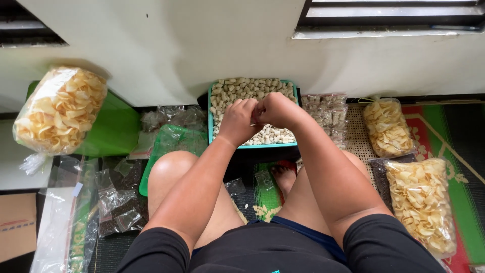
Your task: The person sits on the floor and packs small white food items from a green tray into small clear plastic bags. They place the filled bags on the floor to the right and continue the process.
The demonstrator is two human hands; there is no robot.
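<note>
A: Nearest the camera? The person's lap, black shorts (262, 250), bare knees up either side.

B: Hands?

A: Left hand (237, 120) and right hand (277, 110) pressed together, touching, both over the teal tray (210, 119). Fingers curled in tight on both.

B: Holding what?

A: Can't tell. Fingers pinch at something between the two hands, but it's hidden by the knuckles.

B: Tray contents?

A: Small pale cracker pieces (242, 88), filling it. Tray sits on the floor against the wall, straight ahead of the knees, hands just above its near half.

B: Left side?

A: Green tray (151, 162) just beside the teal one, partly behind the left knee, a clear bag lying in it. Small empty clear bags (118, 202) scattered on the floor near it. Big bag of yellow chips (59, 110) resting on a green stool (116, 129), well apart from the hands.

B: Right side?

A: Small filled packets (326, 114) stacked just beside the teal tray. Further right, two bags of yellow chips (386, 126) (422, 202) lying on the patterned mat (465, 151).

B: Anything else?

A: A bare foot (284, 177) between the legs, below the tray.
</note>
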